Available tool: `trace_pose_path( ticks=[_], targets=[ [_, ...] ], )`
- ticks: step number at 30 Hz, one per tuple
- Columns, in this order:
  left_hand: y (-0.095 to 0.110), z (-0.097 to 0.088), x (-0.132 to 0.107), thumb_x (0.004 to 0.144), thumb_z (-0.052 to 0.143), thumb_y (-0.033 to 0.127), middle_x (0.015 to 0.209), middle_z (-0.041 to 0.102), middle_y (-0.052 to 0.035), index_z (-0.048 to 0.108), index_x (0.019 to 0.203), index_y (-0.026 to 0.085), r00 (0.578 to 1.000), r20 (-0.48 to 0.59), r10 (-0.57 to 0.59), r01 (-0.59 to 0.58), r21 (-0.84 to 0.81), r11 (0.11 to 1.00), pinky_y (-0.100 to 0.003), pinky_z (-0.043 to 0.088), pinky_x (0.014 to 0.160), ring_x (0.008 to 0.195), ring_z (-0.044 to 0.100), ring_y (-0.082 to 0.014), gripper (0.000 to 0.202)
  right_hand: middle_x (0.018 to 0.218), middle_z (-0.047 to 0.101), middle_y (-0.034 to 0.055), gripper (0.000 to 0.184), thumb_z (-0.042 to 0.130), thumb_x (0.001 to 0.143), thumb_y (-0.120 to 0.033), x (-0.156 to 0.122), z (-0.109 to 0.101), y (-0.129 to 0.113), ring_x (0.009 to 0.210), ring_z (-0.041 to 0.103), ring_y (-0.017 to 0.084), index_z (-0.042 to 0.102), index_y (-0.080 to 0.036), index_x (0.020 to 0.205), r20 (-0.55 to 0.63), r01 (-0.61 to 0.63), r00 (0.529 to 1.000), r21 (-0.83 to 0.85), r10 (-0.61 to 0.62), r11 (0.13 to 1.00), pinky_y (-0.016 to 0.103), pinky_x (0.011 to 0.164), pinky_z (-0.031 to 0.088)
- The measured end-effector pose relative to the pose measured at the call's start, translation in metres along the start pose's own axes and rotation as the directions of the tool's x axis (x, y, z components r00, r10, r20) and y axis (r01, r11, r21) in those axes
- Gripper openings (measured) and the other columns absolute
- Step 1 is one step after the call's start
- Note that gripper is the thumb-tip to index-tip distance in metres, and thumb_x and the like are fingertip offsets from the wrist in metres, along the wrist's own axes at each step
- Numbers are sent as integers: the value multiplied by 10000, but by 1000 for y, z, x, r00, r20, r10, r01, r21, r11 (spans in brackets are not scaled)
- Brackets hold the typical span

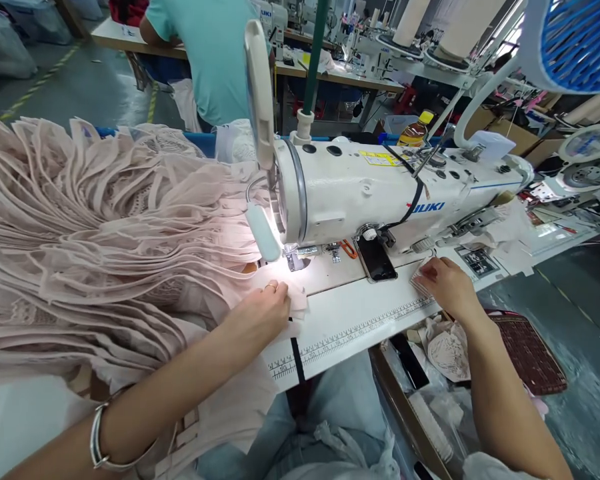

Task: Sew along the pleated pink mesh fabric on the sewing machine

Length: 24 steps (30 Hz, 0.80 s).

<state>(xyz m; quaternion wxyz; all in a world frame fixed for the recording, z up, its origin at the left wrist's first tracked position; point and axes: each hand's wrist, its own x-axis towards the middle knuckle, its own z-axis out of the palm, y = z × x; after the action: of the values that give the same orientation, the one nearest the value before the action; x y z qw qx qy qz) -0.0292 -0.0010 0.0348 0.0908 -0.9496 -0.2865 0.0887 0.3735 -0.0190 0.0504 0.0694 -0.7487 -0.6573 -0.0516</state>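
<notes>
In the head view my left hand point(264, 308) is closed, its fingers pinching the edge of a pale pink fabric piece point(297, 300) in front of the needle area of a white sewing machine point(345, 193). A silver bangle is on that wrist. To the right, my right hand point(443, 283) has its fingertips pressed together on a small pale, striped piece point(420, 285) at the table's front edge; its exact kind is unclear. A dark-screened phone point(377, 259) lies on the machine bed between my hands, beside an orange clip-like object point(349, 249).
A large heap of pale pink garment pieces point(105, 220) covers the left side. A ruler tape point(350, 337) runs along the table front. Below right, an open box point(405, 413) holds lace pieces and plastic bags. A blue fan point(580, 43) hangs upper right; a person point(207, 60) sits ahead.
</notes>
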Motion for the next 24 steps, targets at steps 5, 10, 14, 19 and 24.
trace_pose_path(
  ticks=[5, 10, 14, 19, 24],
  targets=[
    [-6, 7, -4, 785, 556, -90, 920, 656, -97, 666, 920, 103, 996, -85, 2, -5, -41, 999, -313, 443, 667, 841, 608, -214, 260, 731, 690, 71, 233, 540, 856, -360, 8, 0, 16, 671, 624, 227, 664, -228, 710, -51, 54, 998, 132, -47, 990, 355, 656, 477],
    [-6, 9, 3, 868, 434, -63, 842, 639, -79, 638, 940, 118, 969, -211, -129, 128, -17, 992, -316, 431, 600, 779, 599, -219, 282, 745, 650, 120, 392, 522, 928, -485, -6, -9, -29, 775, 598, 285, 740, -202, 765, -594, -25, 803, 33, 40, 999, 430, 740, 469],
    [-11, 23, 2, 966, 368, 10, 1024, 698, -89, 609, 1222, 97, 886, -451, -111, 157, 64, 986, -364, 493, 878, 953, 630, -213, 363, 714, 666, 58, 367, 508, 964, -501, -20, -5, -94, 636, 594, 205, 733, -225, 875, -380, 193, 925, 475, 2, 859, 355, 663, 499],
    [-13, 35, -18, 880, 429, -37, 1341, 642, -165, 595, 1315, 76, 936, -343, -80, 106, 59, 993, -381, 541, 892, 1224, 598, -293, 478, 752, 655, 39, 302, 570, 940, -471, 3, 29, -150, 722, 627, 203, 675, -209, 834, 31, 223, 933, 731, -357, 645, 332, 685, 521],
    [-1, 25, -35, 858, 507, 17, 1355, 603, -267, 521, 1414, 103, 942, -118, -316, 320, 20, 947, -287, 479, 511, 981, 693, -333, 563, 1026, 650, 147, 80, 598, 902, -214, 25, 56, -173, 1088, 556, 336, 673, -187, 904, -130, 445, 895, 334, -427, 831, 508, 951, 455]
  ],
)
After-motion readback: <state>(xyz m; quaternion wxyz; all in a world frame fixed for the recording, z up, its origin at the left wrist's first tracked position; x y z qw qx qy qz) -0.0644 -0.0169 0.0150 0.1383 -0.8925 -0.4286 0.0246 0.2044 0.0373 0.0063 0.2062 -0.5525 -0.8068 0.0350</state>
